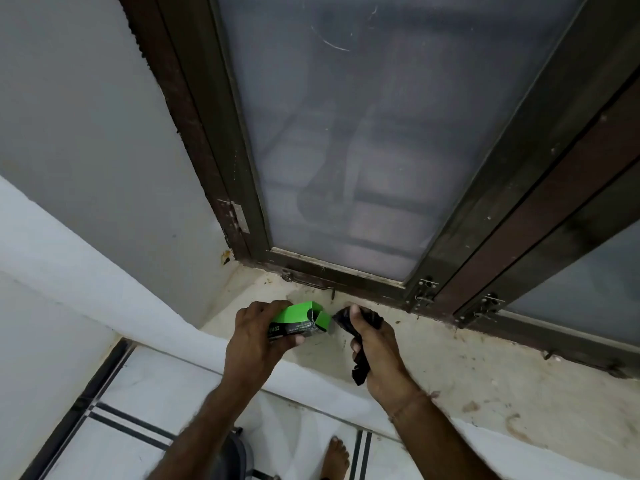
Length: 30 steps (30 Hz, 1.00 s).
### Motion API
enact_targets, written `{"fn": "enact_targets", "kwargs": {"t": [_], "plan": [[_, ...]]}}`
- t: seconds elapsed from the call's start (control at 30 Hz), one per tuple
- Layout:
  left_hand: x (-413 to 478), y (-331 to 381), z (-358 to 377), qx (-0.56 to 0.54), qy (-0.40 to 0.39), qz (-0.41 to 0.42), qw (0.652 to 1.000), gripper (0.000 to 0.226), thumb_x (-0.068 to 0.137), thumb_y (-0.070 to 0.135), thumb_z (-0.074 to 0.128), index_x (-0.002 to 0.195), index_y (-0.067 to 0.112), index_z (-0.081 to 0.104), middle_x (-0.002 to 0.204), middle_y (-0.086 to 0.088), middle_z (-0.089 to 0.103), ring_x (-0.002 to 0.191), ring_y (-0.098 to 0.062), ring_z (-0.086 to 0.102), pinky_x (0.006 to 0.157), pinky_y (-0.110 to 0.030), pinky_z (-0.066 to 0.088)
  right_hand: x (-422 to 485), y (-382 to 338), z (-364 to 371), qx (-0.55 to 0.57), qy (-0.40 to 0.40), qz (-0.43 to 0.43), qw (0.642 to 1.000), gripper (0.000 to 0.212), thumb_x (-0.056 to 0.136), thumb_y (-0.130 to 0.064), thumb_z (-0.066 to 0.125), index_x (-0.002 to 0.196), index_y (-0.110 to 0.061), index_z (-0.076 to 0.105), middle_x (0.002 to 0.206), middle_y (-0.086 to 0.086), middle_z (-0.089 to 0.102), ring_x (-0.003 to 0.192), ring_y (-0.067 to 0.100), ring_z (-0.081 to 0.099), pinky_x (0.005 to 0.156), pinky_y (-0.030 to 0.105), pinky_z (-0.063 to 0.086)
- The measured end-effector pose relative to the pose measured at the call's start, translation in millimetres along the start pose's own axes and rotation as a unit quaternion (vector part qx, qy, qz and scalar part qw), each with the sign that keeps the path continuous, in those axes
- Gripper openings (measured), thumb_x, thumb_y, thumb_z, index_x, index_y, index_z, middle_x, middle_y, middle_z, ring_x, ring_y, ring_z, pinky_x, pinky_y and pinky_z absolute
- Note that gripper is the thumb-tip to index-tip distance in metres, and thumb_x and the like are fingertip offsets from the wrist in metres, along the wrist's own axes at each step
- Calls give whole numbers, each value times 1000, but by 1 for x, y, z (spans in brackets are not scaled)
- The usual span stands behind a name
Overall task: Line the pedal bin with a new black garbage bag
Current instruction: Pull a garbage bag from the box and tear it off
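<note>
My left hand [258, 336] grips a green and black box of garbage bags [300, 322] above the window sill; its end flap is open toward the right. My right hand [375, 348] is closed on a folded black garbage bag [360, 370], one end at the box's opening, the other hanging below my palm. A grey rounded object at the bottom edge, between my arms, may be the pedal bin [232, 455]; most of it is hidden.
The stained stone window sill [467, 375] runs under a dark-framed window with frosted glass [363, 150]. Metal latches [424, 292] sit on the frame to the right. A white wall ledge [104, 289] lies left. Tiled floor and my bare foot [337, 457] show below.
</note>
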<state>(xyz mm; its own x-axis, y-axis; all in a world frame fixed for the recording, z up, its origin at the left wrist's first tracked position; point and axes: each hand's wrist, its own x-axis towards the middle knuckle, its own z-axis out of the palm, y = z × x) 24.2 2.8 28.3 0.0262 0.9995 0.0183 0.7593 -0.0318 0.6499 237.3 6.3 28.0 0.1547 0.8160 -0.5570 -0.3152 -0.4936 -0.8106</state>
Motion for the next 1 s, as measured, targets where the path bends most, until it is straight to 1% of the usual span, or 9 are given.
{"fn": "enact_targets", "kwargs": {"t": [0.1,0.23,0.33,0.43,0.5,0.6,0.67,0.77,1.0], "plan": [[0,-1,0,-24,10,-1,1000,78,72,76,57,133,28,62,115,5,60,109,-18,46,73,-16,37,4,1,-5,5,12,64,998,32,103,-34,63,116,-6,71,69,-5,69,47,11,37,36,18,31],[-2,-5,0,-17,6,-16,1000,71,74,72,63,132,30,61,115,6,60,110,-17,46,72,-17,37,2,2,-9,143,-93,118,978,47,95,-52,63,110,-8,67,95,9,69,37,7,35,33,19,28],[-4,-6,0,-10,1,-20,1000,69,75,68,64,133,31,61,115,5,60,110,-18,46,71,-17,36,0,0,-6,140,-138,87,977,52,100,-53,53,119,-9,73,108,9,78,38,4,35,36,16,27],[-4,-3,1,-3,-1,-12,1000,67,76,63,67,133,29,61,115,3,60,108,-16,45,71,-15,36,-2,-2,-5,51,-135,27,989,39,96,-44,65,120,-16,77,104,6,77,44,4,36,39,16,29],[-3,-1,1,1,-2,-4,1000,67,76,63,67,133,28,62,115,3,60,107,-14,43,71,-14,35,-5,-3,-3,14,-133,-19,991,31,95,-30,70,122,-15,76,97,0,75,50,2,50,44,13,37],[-2,4,1,8,-9,8,1000,66,75,62,67,132,28,63,113,3,59,105,-13,41,70,-13,33,-9,-4,4,6,-152,-75,986,27,97,-9,70,123,-7,74,101,0,79,77,-1,72,61,10,50],[-1,7,1,14,-11,20,1000,65,75,60,69,131,28,64,112,4,59,105,-13,41,70,-13,33,-9,-3,8,-15,-146,-98,984,26,93,-2,73,118,-9,74,92,-1,79,77,3,73,64,15,54],[-2,6,3,21,-10,32,999,61,76,51,80,130,27,65,114,4,60,107,-13,41,70,-12,33,-7,1,11,-42,-129,-112,984,26,91,-1,76,114,-11,74,102,11,75,91,17,72,70,22,57],[5,0,4,66,-8,45,997,59,73,43,88,126,28,68,113,3,62,110,-22,49,70,-29,47,-2,11,16,-76,-110,-107,985,23,93,0,72,112,-13,72,104,7,73,82,7,71,66,17,56]]}}
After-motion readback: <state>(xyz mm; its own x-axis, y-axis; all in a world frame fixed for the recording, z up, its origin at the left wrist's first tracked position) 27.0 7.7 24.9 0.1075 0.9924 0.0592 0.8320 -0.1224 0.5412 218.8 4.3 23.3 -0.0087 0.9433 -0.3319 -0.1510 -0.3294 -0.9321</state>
